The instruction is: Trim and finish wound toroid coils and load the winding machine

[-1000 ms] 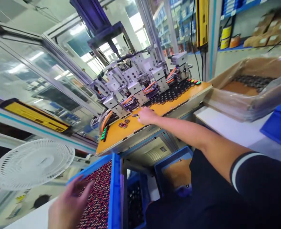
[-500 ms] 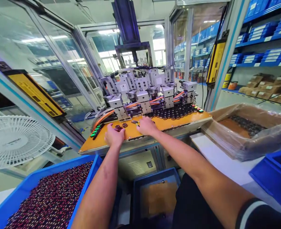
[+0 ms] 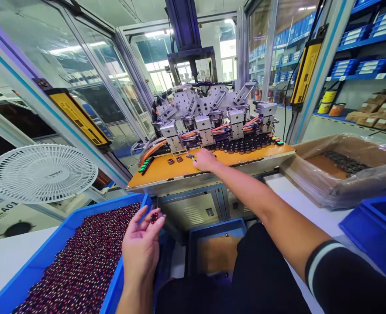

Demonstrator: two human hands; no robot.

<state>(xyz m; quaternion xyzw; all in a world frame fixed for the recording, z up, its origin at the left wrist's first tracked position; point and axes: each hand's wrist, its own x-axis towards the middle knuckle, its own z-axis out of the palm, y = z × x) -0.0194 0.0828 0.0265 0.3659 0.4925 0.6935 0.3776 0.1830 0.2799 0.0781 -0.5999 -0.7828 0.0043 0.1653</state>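
My left hand [image 3: 142, 242] is raised beside the blue bin, palm up. Its thumb and fingertips pinch a small round dark part with red spots [image 3: 154, 217]. My right hand [image 3: 205, 160] is closed over the orange worktop [image 3: 160, 174], gripping what looks like small pliers [image 3: 191, 156] with a dark tip and a bit of yellow-green handle; most of the tool is hidden. Left of that tip, two small round brown parts [image 3: 179, 159] sit on the worktop. Several black round parts [image 3: 242, 146] stand in rows farther right, before the clamp fixture [image 3: 204, 131].
A blue bin [image 3: 145, 200] full of dark and red parts stands at left, under a white fan [image 3: 42, 174]. Green-and-black pieces [image 3: 145, 165] lie at the worktop's left end. A plastic-lined carton [image 3: 327, 192] is at right; a blue tray [image 3: 217, 226] sits below. Yellow-cased bars [image 3: 78, 117] flank the machine.
My left hand has drawn back from the worktop toward the blue bin, with a round part now in its fingers. My right hand stays near the same spot. The machine's upper levers have tilted.
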